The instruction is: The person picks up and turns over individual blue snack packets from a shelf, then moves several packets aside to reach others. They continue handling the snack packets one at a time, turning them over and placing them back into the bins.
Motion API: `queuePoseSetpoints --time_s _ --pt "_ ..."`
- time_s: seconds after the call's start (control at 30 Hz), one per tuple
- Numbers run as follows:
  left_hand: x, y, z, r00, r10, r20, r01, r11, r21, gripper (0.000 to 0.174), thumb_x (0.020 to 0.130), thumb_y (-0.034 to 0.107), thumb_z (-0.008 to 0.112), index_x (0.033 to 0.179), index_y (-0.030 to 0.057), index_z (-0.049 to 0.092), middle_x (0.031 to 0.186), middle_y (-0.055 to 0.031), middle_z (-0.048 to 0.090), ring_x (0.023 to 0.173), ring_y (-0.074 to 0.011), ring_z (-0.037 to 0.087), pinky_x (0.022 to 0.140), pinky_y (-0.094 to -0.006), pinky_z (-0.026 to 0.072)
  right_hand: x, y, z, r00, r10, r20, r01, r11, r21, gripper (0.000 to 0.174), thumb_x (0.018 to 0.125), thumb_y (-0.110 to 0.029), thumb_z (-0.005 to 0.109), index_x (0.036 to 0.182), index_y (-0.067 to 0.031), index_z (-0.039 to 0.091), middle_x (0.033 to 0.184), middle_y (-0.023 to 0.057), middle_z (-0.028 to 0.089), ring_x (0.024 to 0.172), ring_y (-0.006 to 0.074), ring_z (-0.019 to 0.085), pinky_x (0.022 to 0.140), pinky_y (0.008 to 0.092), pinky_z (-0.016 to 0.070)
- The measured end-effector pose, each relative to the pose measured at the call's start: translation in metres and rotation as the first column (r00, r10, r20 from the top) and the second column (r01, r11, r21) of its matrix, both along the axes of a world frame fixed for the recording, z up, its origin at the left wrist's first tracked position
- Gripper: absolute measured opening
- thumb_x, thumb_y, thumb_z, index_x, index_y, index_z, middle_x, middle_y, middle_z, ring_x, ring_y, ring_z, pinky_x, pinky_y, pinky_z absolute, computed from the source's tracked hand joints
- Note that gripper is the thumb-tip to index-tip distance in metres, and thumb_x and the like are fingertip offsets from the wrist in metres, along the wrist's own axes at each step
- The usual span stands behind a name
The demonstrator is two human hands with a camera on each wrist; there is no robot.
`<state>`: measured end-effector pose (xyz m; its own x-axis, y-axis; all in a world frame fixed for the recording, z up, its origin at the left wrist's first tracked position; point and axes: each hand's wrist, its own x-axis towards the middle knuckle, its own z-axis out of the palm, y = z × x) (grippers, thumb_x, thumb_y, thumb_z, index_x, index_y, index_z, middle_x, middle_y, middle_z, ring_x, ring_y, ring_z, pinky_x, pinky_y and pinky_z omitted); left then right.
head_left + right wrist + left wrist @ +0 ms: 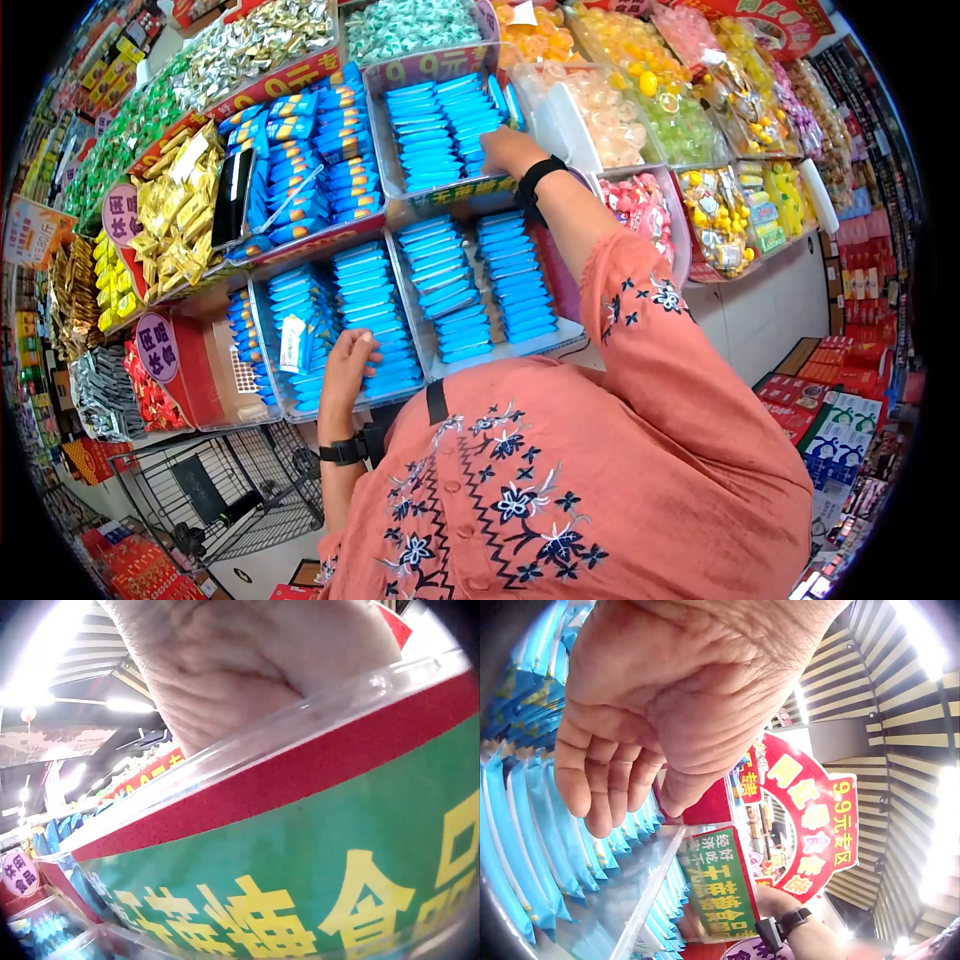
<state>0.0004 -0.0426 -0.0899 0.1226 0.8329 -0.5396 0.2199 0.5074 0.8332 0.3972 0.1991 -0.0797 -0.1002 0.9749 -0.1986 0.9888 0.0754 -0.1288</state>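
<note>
My right hand [510, 150] reaches over the front rim of the upper clear bin [440, 190], among upright rows of blue-wrapped snack packets [420, 135]. Its fingers are hidden in the head view by the back of the hand, and the bin's rim [247, 742] covers them in the right wrist view, so I cannot tell whether they hold a packet. Lower down, my left hand [350, 365] hovers by the blue packets [375, 300] of a front bin. In the left wrist view its fingers [596, 787] hang loosely bent with nothing in them, above packet rows [536, 832].
A black phone [232, 198] leans on packets at left, beside gold-wrapped sweets [180, 200]. One white-labelled packet [292, 345] stands out in the lower bin. Jelly cups [600, 110] fill bins at right. A wire shopping cart [220, 490] stands at lower left.
</note>
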Motion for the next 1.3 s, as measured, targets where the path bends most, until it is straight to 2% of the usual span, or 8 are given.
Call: queuePoseSetpoints --time_s 0.13,0.43,0.57,0.6,0.83,0.97,1.07,1.3 --pt "-0.002 0.000 -0.005 1.000 -0.008 0.007 0.008 1.000 -0.015 0.039 0.100 0.036 0.058 0.116 0.0001 0.061 0.101 -0.0087 0.067 0.086 -0.0150 0.065 0.065 -0.0272 0.0508 -0.002 -0.003 -0.003 0.999 0.003 0.034 -0.006 0.997 0.078 0.026 0.073 -0.020 0.079 0.096 -0.0091 0.078 0.105 0.0231 0.071 0.103 0.0370 0.069 0.082 0.0475 0.0578" --pt "-0.011 0.000 -0.015 1.000 -0.021 -0.016 0.021 1.000 -0.014 0.041 0.100 0.040 0.059 0.116 0.0027 0.061 0.102 -0.0081 0.068 0.084 -0.0149 0.065 0.065 -0.0261 0.0512 0.002 0.009 -0.009 0.973 0.101 0.206 -0.102 0.995 -0.003 0.029 0.077 -0.030 0.076 0.099 -0.0114 0.078 0.105 0.0155 0.074 0.100 0.0336 0.072 0.081 0.0471 0.0579" --pt "-0.012 -0.003 -0.013 0.998 -0.043 -0.046 0.041 0.999 -0.036 0.040 0.101 0.040 0.057 0.117 0.0028 0.061 0.103 -0.0073 0.067 0.086 -0.0145 0.065 0.067 -0.0265 0.0517 0.005 0.014 -0.009 0.976 0.138 0.171 -0.132 0.990 -0.043 0.035 0.077 -0.027 0.072 0.105 -0.0071 0.076 0.111 0.0203 0.072 0.104 0.0367 0.070 0.088 0.0487 0.0562" --pt "-0.012 -0.005 -0.016 0.998 -0.030 -0.054 0.029 0.999 -0.025 0.039 0.100 0.039 0.057 0.115 0.0031 0.061 0.100 -0.0065 0.067 0.084 -0.0140 0.065 0.066 -0.0267 0.0507 0.016 0.024 -0.021 0.966 0.209 0.154 -0.202 0.977 -0.065 0.046 0.076 -0.038 0.071 0.104 -0.0015 0.072 0.107 0.0266 0.070 0.102 0.0410 0.068 0.087 0.0493 0.0543" --pt "-0.011 -0.006 -0.032 0.998 0.013 -0.059 -0.015 0.999 -0.041 0.036 0.099 0.034 0.058 0.114 0.0015 0.062 0.098 -0.0070 0.067 0.083 -0.0144 0.066 0.063 -0.0278 0.0504 0.003 0.018 0.000 0.952 0.241 0.188 -0.209 0.962 -0.173 0.037 0.081 -0.025 0.067 0.107 0.0004 0.071 0.109 0.0266 0.069 0.103 0.0417 0.068 0.089 0.0471 0.0540" --pt "-0.011 -0.003 -0.032 0.997 0.008 -0.073 -0.011 0.999 -0.046 0.042 0.099 0.037 0.058 0.119 -0.0003 0.060 0.101 -0.0088 0.068 0.083 -0.0150 0.066 0.064 -0.0278 0.0510 -0.004 0.013 0.001 0.940 0.228 0.254 -0.218 0.974 -0.066 0.036 0.081 -0.026 0.068 0.107 -0.0033 0.074 0.113 0.0223 0.070 0.105 0.0386 0.069 0.088 0.0479 0.0559" --pt "-0.012 -0.005 -0.037 0.997 -0.001 -0.073 0.000 1.000 -0.026 0.045 0.099 0.039 0.058 0.121 -0.0001 0.059 0.102 -0.0089 0.068 0.082 -0.0144 0.065 0.064 -0.0275 0.0504 -0.011 0.011 0.009 0.942 0.204 0.266 -0.180 0.977 -0.114 0.034 0.080 -0.026 0.068 0.106 -0.0056 0.075 0.115 0.0212 0.070 0.104 0.0384 0.070 0.086 0.0479 0.0564" --pt "-0.009 -0.005 -0.030 0.992 0.005 -0.127 -0.013 0.998 -0.061 0.043 0.098 0.041 0.057 0.120 0.0033 0.060 0.101 -0.0060 0.068 0.075 -0.0118 0.062 0.058 -0.0264 0.0462 -0.008 0.018 -0.001 0.861 0.348 0.370 -0.315 0.937 -0.149 0.026 0.085 -0.019 0.065 0.106 -0.0111 0.077 0.112 0.0129 0.073 0.105 0.0327 0.070 0.081 0.0473 0.0570"
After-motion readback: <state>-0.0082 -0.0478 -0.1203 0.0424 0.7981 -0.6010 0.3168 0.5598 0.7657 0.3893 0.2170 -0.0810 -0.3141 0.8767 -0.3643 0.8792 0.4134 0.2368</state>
